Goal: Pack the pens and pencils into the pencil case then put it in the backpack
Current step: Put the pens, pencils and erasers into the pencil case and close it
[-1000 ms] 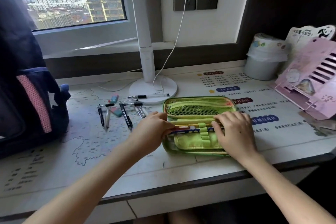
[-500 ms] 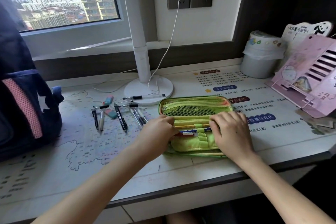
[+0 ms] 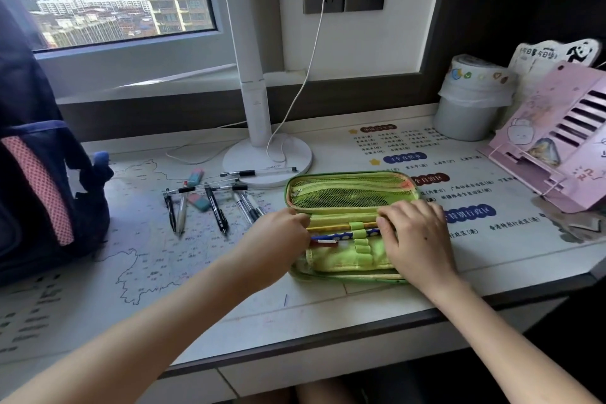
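The green pencil case (image 3: 352, 193) lies open on the desk, mesh lid folded back. A blue dotted pencil (image 3: 341, 234) runs through its elastic loops, under a yellow pencil (image 3: 331, 226). My left hand (image 3: 277, 239) pinches the blue pencil's left end at the case's left edge. My right hand (image 3: 418, 239) lies on the case's right half, thumb and fingertips curled at the pencil's right end. Several loose pens (image 3: 216, 210) lie to the left. The dark backpack (image 3: 39, 174) stands at the far left.
A white lamp base (image 3: 267, 157) with its cable sits just behind the pens. Two erasers (image 3: 198, 201) lie among the pens. A white bin (image 3: 472, 102) and a pink book stand (image 3: 557, 141) occupy the back right. The desk's front edge runs close below the case.
Both hands stay on the case, working the blue pencil in the loops. A red and white pen end now shows beside my left hand. The camera view shifted slightly.
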The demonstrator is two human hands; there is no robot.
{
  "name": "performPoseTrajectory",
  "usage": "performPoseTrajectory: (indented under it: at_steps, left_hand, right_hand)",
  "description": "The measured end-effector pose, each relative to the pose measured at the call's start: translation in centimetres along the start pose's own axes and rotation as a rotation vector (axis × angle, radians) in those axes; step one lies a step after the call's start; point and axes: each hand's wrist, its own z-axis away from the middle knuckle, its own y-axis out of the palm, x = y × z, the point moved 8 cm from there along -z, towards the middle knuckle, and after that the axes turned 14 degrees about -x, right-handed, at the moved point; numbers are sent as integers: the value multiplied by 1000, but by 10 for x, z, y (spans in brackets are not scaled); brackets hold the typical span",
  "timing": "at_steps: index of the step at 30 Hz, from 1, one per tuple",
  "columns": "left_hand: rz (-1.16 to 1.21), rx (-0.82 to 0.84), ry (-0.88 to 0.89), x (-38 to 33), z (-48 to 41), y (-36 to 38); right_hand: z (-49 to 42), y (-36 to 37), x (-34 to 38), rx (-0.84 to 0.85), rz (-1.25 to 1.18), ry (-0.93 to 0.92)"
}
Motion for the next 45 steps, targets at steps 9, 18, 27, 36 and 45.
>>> performPoseTrajectory:
  at_steps: [9, 18, 27, 36, 45]
  left_hand:
    - [-16, -190, 110, -9, -8, 0]
    - [226, -350, 113, -34, -28, 13]
    - [398, -471, -126, 15, -2, -2]
    - [269, -492, -989, 165, 93, 19]
    - [219, -361, -1229, 234, 117, 45]
  right_hand:
    - [0, 1, 0, 3, 8, -2]
    - [0, 1, 0, -3, 6, 4]
    - [-4, -10, 7, -57, 10, -45]
    - [-18, -4, 106, -46, -266, -128]
    - [-32, 43, 204, 228, -311, -210]
